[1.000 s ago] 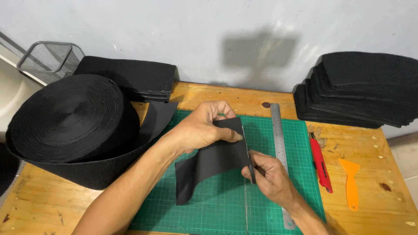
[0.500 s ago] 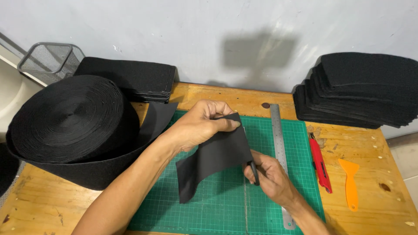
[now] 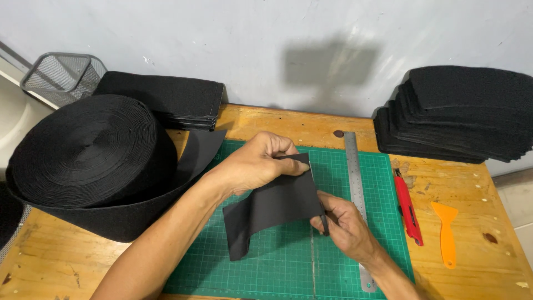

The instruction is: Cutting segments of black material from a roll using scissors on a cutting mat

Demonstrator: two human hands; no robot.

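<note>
My left hand pinches the upper edge of a cut black fabric piece and lifts it off the green cutting mat. My right hand grips the piece's lower right corner, with a small dark tool tip showing between its fingers. The piece hangs curved, and its free left end droops to the mat. Just right of my right hand a steel ruler lies lengthwise on the mat.
A big roll of black webbing sits at the left, its loose band reaching the mat. Stacks of cut black pieces stand at back left and back right. A red utility knife, orange scraper and wire basket are nearby.
Both hands have raised the black piece off the mat and turned it; its left end now hangs lower and further left. The right hand has shifted slightly down.
</note>
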